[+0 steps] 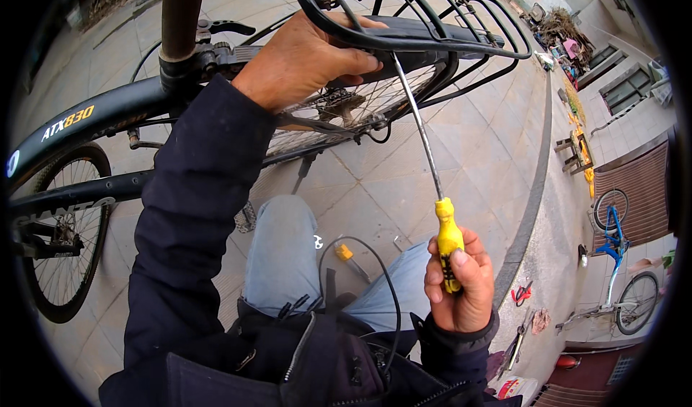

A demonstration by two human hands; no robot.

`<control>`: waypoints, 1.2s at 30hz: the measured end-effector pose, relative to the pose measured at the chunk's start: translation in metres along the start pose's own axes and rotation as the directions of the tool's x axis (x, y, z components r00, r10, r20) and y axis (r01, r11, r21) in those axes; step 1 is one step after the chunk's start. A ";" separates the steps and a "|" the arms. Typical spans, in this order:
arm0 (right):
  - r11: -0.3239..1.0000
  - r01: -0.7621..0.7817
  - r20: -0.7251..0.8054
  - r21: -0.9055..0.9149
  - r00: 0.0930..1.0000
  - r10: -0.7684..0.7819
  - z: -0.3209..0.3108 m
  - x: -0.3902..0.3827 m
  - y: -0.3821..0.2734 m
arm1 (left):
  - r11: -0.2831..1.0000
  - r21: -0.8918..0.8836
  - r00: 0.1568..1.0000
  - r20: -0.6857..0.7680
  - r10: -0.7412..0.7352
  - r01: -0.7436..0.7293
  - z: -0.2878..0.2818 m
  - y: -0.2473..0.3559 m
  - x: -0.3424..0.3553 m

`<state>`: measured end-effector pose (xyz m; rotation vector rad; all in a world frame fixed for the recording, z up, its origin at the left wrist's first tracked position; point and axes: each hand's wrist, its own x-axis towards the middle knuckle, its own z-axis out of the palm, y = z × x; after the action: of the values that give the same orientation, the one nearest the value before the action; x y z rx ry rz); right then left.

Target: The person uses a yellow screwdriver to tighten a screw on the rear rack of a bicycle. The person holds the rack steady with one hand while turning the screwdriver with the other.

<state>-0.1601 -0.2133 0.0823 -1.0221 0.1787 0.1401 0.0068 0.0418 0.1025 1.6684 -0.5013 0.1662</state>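
My right hand (467,283) is closed around the yellow handle of a long screwdriver (447,230). Its metal shaft slants up and away, and the tip meets the black rear mudguard (414,62) just below the rack. On that mudguard, close to the seat tube, my left hand (306,55) is clamped with the thumb on the near side; some of its fingers are hidden behind the rack's tubing. The black rear rack (441,46) stretches over the wheel to the right. The bicycle frame (97,115) stands upright in front of me, its spoked rear wheel below the mudguard.
A second yellow-handled screwdriver (344,252) lies on the paving between my knees. Red-handled pliers (520,294) and other tools (516,346) lie on the ground at right. Farther right stand a blue bicycle (614,252) and a small wooden stool (574,153). A dark cord hangs across my lap.
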 end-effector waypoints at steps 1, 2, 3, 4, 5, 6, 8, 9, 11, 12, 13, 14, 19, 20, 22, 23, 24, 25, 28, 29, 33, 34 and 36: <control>1.000 0.002 0.000 0.009 1.000 -0.002 0.000 0.001 0.000 | 1.000 0.013 1.000 -0.017 0.001 -0.001 0.000 0.000 0.000; 1.000 0.001 0.000 0.017 1.000 -0.001 0.001 0.001 0.000 | 1.000 0.014 1.000 -0.030 0.003 -0.002 -0.001 0.001 0.000; 1.000 0.001 -0.002 0.023 1.000 -0.001 0.001 0.001 0.000 | 1.000 0.010 0.999 -0.042 0.004 -0.003 0.000 0.001 -0.001; 1.000 0.001 -0.005 0.029 1.000 -0.001 0.001 0.001 0.000 | 1.000 0.007 0.999 -0.053 0.005 -0.004 0.000 0.001 -0.001; 0.999 0.001 -0.004 0.034 1.000 -0.001 0.001 0.001 0.000 | 1.000 0.005 0.999 -0.054 -0.002 0.002 0.001 0.002 -0.002; 0.999 -0.001 -0.003 0.038 1.000 0.001 0.001 0.002 0.000 | 1.000 0.003 0.998 -0.056 -0.009 0.009 0.001 0.004 -0.002; 0.999 -0.003 -0.004 0.045 1.000 0.003 0.000 0.003 0.001 | 1.000 -0.003 0.998 -0.055 -0.014 0.014 0.000 0.004 -0.002; 0.999 -0.001 -0.007 0.047 1.000 0.002 -0.001 0.003 0.001 | 1.000 -0.008 0.999 -0.052 -0.011 0.011 0.000 0.003 -0.002; 0.999 0.016 -0.018 0.029 1.000 -0.015 -0.001 0.003 0.001 | 1.000 -0.015 0.999 -0.049 -0.006 0.005 0.000 0.001 -0.001; 0.999 0.031 -0.023 0.011 0.999 -0.031 -0.001 0.002 0.002 | 1.000 -0.015 0.999 -0.050 -0.003 0.003 0.000 0.002 -0.002; 0.999 0.047 -0.028 -0.007 0.999 -0.047 0.000 0.002 0.002 | 1.000 -0.015 0.999 -0.051 -0.001 0.000 0.000 0.002 -0.002; 0.998 0.056 -0.043 -0.030 0.997 -0.057 0.001 0.002 0.002 | 1.000 -0.016 0.999 -0.054 -0.003 0.002 0.000 0.002 -0.002; 0.992 0.094 -0.068 -0.081 0.993 -0.099 0.003 0.000 0.002 | 1.000 -0.023 0.998 -0.058 -0.007 0.006 -0.001 0.001 -0.003; 0.973 0.136 -0.089 -0.186 0.984 -0.154 0.004 0.000 0.003 | 1.000 -0.018 0.998 -0.060 -0.010 0.009 -0.002 0.002 -0.003; 0.899 0.204 -0.116 -0.388 0.957 -0.267 0.006 -0.003 0.007 | 1.000 -0.006 0.998 -0.060 -0.016 0.016 -0.001 0.002 -0.003; 0.828 0.253 -0.106 -0.501 0.931 -0.348 0.007 -0.004 0.011 | 1.000 0.003 0.998 -0.058 -0.012 0.013 -0.001 0.002 -0.003; 0.739 0.292 -0.085 -0.608 0.901 -0.425 0.007 -0.005 0.014 | 1.000 0.010 0.998 -0.057 -0.009 0.010 -0.001 0.002 -0.003; 0.635 0.321 -0.053 -0.703 0.866 -0.496 0.008 -0.005 0.017 | 1.000 0.018 0.998 -0.055 -0.005 0.006 0.000 0.002 -0.002; 0.807 0.245 -0.099 -0.538 0.932 -0.349 0.011 -0.005 0.011 | 1.000 0.007 0.998 -0.064 -0.006 0.006 -0.001 0.001 -0.003; 0.873 0.188 -0.107 -0.449 0.959 -0.262 0.011 -0.004 0.007 | 1.000 0.013 0.998 -0.060 0.001 -0.001 -0.001 0.000 -0.003; 0.982 -0.165 0.057 0.093 0.985 0.160 -0.003 0.004 -0.004 | 0.999 0.042 0.999 -0.050 0.014 -0.011 -0.003 -0.003 -0.002; 0.930 -0.280 0.123 0.237 0.958 0.257 -0.006 0.005 -0.005 | 0.999 0.052 0.999 -0.049 0.011 -0.009 -0.003 -0.003 -0.002; 0.815 -0.421 0.239 0.397 0.905 0.352 -0.007 0.007 -0.006 | 0.999 0.037 0.999 -0.043 0.005 -0.004 -0.003 -0.002 -0.001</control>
<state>-0.1522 -0.2218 0.0824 -0.5036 0.2636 0.5296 0.0072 0.0453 0.1003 1.6962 -0.4718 0.2157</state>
